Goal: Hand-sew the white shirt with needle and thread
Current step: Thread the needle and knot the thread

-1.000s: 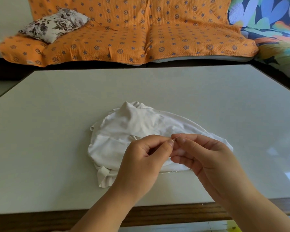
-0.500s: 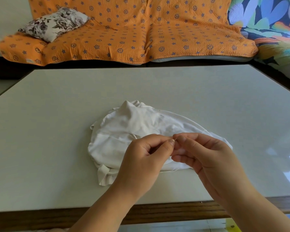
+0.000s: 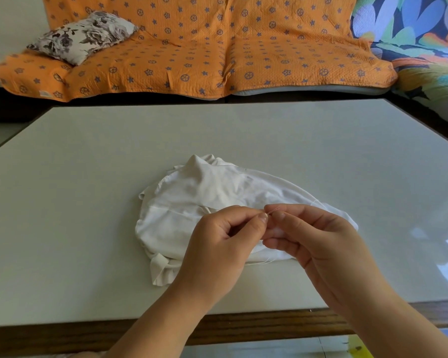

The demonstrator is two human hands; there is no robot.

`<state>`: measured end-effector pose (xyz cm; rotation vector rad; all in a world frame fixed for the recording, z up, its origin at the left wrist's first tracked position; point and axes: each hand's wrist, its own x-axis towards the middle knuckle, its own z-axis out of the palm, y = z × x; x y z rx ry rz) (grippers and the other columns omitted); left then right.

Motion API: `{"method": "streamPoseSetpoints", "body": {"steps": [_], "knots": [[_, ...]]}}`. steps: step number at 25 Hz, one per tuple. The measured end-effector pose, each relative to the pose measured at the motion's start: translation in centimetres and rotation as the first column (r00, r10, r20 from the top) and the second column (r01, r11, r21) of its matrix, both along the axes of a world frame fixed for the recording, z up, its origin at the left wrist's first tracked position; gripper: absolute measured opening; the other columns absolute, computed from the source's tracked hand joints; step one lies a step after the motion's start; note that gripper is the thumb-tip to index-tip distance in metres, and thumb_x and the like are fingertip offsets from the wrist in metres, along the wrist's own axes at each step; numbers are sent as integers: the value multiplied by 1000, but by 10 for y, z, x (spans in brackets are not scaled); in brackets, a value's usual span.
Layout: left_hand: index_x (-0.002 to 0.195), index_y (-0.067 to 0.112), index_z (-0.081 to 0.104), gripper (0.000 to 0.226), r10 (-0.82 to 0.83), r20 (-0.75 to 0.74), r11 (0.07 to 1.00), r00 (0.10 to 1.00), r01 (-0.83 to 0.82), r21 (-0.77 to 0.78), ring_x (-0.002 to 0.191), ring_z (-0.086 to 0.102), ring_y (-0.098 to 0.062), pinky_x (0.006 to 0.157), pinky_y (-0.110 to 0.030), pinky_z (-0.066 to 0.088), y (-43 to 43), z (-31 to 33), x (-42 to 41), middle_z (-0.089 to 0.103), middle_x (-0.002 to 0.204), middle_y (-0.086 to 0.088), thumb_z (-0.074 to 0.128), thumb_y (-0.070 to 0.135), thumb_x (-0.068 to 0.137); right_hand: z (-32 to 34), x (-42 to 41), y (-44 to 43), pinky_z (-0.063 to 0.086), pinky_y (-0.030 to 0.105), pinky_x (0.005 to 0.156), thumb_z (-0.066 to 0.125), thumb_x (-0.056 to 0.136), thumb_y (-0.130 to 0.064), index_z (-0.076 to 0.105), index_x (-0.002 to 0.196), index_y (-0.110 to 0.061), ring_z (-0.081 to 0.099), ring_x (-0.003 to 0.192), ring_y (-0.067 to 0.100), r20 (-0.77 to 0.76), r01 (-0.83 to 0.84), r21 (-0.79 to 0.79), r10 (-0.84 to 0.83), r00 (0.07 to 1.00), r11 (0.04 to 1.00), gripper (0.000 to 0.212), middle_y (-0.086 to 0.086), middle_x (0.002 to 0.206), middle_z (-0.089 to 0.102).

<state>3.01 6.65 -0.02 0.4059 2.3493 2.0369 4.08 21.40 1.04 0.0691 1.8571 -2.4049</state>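
Observation:
A crumpled white shirt (image 3: 204, 200) lies on the pale table (image 3: 88, 177), near its front edge. Both hands hover just above the shirt's near side, fingertips meeting. My left hand (image 3: 217, 246) pinches thumb against forefinger. My right hand (image 3: 318, 244) pinches right beside it. A short, thin pale thread (image 3: 272, 210) runs between the two pinches. Loose thread ends show below the hands (image 3: 259, 262) and on the shirt to the right (image 3: 314, 202). I cannot make out the needle.
The table's brown wooden front edge (image 3: 243, 326) runs under my forearms. Behind the table stands a sofa with an orange patterned cover (image 3: 217, 47), a floral pillow (image 3: 83, 37) at its left and a colourful cover (image 3: 411, 34) at the right.
The hands have stayed in almost the same place. The fingertips have parted slightly, and a short thin strand now shows between them.

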Motion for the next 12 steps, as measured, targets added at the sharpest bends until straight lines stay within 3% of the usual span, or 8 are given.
{"method": "streamPoseSetpoints", "body": {"steps": [12], "knots": [[89,16,77,21,5,-22,999,1000,-6,-37,45,47,4,50,-6,35,-1,-6,-2,54,49,19,58,13,95,-2,1,0,57,24,65,67,68,-22,79,79,-11,73,74,25,-3,27,37,-27,1000,999,19,16,77,74]]}}
